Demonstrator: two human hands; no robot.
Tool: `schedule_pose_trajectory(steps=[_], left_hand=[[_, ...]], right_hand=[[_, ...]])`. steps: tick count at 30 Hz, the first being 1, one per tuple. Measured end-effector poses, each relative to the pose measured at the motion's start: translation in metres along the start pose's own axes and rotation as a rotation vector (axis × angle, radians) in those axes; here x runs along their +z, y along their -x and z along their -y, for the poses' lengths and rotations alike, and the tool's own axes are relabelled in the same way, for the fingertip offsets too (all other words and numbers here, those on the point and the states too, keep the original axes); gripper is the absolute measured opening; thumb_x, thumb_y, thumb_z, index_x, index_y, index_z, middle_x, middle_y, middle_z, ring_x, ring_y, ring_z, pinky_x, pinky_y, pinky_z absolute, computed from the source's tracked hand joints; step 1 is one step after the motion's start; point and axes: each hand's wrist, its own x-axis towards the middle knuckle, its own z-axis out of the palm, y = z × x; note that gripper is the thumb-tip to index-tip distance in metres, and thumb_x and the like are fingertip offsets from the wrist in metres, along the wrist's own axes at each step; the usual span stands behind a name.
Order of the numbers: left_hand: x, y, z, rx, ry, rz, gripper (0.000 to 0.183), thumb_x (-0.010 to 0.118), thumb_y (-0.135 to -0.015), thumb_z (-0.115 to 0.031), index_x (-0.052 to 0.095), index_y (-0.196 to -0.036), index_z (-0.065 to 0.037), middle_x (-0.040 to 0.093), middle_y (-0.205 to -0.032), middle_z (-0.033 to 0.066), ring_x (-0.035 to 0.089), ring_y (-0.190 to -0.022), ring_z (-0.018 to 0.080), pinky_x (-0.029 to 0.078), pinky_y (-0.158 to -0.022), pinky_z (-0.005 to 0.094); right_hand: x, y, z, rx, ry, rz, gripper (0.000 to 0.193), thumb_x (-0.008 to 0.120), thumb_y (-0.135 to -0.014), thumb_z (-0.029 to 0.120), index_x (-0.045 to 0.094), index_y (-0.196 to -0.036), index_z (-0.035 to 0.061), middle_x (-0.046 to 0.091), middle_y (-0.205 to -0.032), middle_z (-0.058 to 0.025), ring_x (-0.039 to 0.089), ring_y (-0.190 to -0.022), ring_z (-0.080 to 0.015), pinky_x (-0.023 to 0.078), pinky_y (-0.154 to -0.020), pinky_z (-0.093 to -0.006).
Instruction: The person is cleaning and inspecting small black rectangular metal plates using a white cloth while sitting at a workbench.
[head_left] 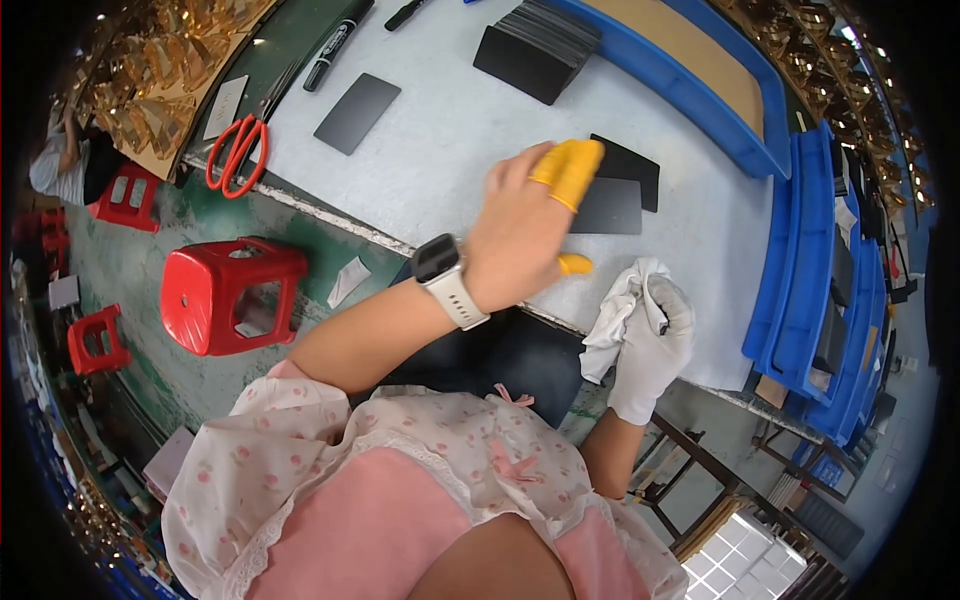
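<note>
My left hand (512,228), with yellow finger cots on its thumb and fingertips, is over the white-topped table (430,150). Its thumb is spread away from the outstretched fingers. Those fingers reach the left end of a grey flat plate (612,206), which overlaps a black plate (637,170); whether they touch it is hard to tell. Closer to the table's near edge, my right hand (655,360) wears a white glove and is closed around a crumpled white cloth (608,325). Another dark grey plate (358,113) lies alone farther left.
A stack of dark plates (530,60) stands at the far side beside a blue tray (690,85). Blue bins (800,290) line the right. Red-handled scissors (238,157) and a black marker (335,45) lie left. A red stool (205,295) is on the floor.
</note>
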Motion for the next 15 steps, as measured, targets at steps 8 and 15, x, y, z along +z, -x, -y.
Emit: schedule_pose_trajectory(steps=[8, 15], left_hand=[[0.001, -0.001, 0.008, -0.092, -0.057, 0.159, 0.097, 0.096, -0.073, -0.031, 0.049, -0.149, 0.006, 0.070, -0.116, 0.0151, 0.055, -0.130, 0.0355, 0.035, -0.110, 0.0507], [-0.006, 0.011, 0.005, -0.038, 0.069, 0.085, 0.095, 0.097, -0.072, -0.028, 0.051, -0.151, -0.001, 0.075, -0.116, 0.0088, 0.061, -0.119, 0.0288, 0.038, -0.108, 0.0438]], right_hand=[[0.001, -0.003, 0.015, -0.080, 0.119, 0.003, 0.025, 0.071, -0.086, -0.015, 0.075, -0.108, -0.0033, 0.073, -0.117, -0.0131, 0.071, -0.109, -0.0232, 0.056, -0.100, -0.0359], [0.002, -0.001, 0.021, -0.025, 0.109, 0.004, 0.022, 0.073, -0.088, -0.013, 0.075, -0.107, -0.0031, 0.074, -0.116, -0.0130, 0.070, -0.110, -0.0231, 0.055, -0.101, -0.0356]])
